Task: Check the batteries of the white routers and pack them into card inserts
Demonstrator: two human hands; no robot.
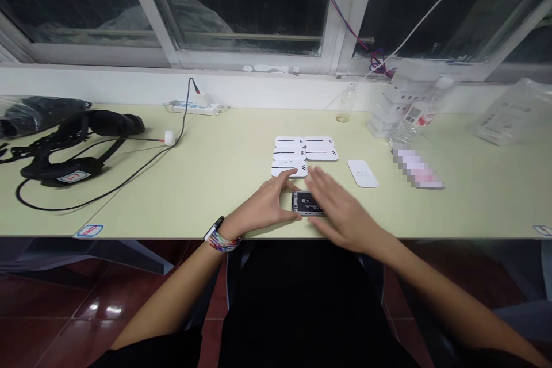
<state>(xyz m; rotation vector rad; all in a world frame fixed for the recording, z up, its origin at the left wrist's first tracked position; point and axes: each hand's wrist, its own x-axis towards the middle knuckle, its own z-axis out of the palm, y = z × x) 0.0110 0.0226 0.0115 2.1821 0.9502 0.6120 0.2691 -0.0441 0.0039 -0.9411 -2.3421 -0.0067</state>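
Observation:
A small dark device (305, 203) with white print lies flat on the pale green table (215, 172) near the front edge. My left hand (267, 204) rests beside its left end, fingers curled against it. My right hand (338, 207) lies flat across its right part, fingers stretched out and pressed together. Just beyond the hands sits a group of several white flat covers (304, 153) in rows. One more white cover (363, 173) lies alone to the right.
A black headset with cables (73, 149) lies at the left. A white power strip (194, 106) sits by the wall. Stacked white boxes (394, 109), a plastic bottle (416, 118) and clear bags (513, 112) stand at the back right.

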